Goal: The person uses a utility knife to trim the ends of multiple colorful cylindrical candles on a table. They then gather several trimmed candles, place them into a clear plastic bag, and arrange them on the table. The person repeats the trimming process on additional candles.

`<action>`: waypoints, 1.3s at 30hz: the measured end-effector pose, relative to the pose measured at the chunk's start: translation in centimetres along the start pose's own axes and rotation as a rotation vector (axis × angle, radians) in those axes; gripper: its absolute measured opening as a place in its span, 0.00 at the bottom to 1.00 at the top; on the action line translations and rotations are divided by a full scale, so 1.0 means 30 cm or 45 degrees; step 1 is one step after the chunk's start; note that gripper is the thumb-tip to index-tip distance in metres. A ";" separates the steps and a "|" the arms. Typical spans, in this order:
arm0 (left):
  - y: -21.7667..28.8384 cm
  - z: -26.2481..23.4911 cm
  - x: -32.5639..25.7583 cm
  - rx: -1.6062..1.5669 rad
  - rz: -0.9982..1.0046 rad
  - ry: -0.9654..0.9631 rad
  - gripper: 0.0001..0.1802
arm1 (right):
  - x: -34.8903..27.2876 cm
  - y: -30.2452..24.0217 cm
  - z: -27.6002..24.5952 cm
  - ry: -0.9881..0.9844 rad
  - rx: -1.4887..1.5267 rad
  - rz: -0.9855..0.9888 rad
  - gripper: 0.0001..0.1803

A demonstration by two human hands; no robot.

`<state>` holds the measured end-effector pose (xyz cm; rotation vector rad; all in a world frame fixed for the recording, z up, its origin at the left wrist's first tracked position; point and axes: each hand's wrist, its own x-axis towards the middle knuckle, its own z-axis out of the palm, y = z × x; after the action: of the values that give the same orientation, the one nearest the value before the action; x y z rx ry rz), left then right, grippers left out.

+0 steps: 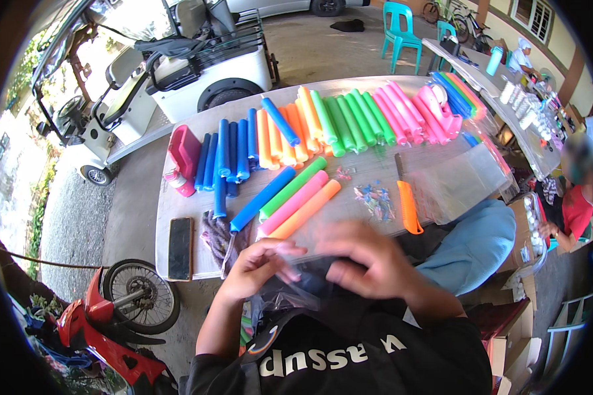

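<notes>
Low over the table's near edge, my left hand is closed, with its fingers and thumb round the edge of a clear plastic bag. My right hand is beside it, smeared by motion; what its fingers hold, if anything, cannot be made out. Just beyond my hands lie a blue candle, a green candle, a pink candle and an orange candle, side by side. An orange-handled knife rests to their right, near small coloured scraps.
Rows of blue, orange, green and pink candles span the table. A phone, a dark cloth and a pink tape dispenser sit left. Clear plastic sleeves lie right. A red motorcycle stands left of me.
</notes>
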<state>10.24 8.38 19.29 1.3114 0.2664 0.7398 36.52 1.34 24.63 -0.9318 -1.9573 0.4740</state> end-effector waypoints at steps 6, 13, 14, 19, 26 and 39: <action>0.034 -0.102 -0.092 -0.042 0.166 -0.031 0.24 | 0.070 0.188 0.015 -0.292 0.929 0.794 0.39; 0.034 -0.111 -0.156 -0.393 0.329 -0.052 0.11 | 0.168 0.173 0.200 -0.722 1.438 0.775 0.42; 0.038 -0.121 -0.165 -0.369 0.361 -0.015 0.10 | 0.177 0.151 0.213 -0.787 1.541 0.747 0.42; 0.102 -0.158 -0.250 -0.223 0.465 0.192 0.16 | 0.191 0.126 0.142 -0.510 1.638 0.795 0.38; 0.204 -0.090 -0.233 1.532 0.174 0.962 0.13 | 0.173 0.150 0.221 -0.143 0.994 0.759 0.14; 0.197 0.027 -0.168 1.563 0.031 0.531 0.15 | 0.168 0.117 0.393 -0.403 0.584 0.264 0.09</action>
<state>4.95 5.01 23.93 2.2874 1.1712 0.8942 26.39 7.85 18.95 -0.7956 -1.9082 1.1957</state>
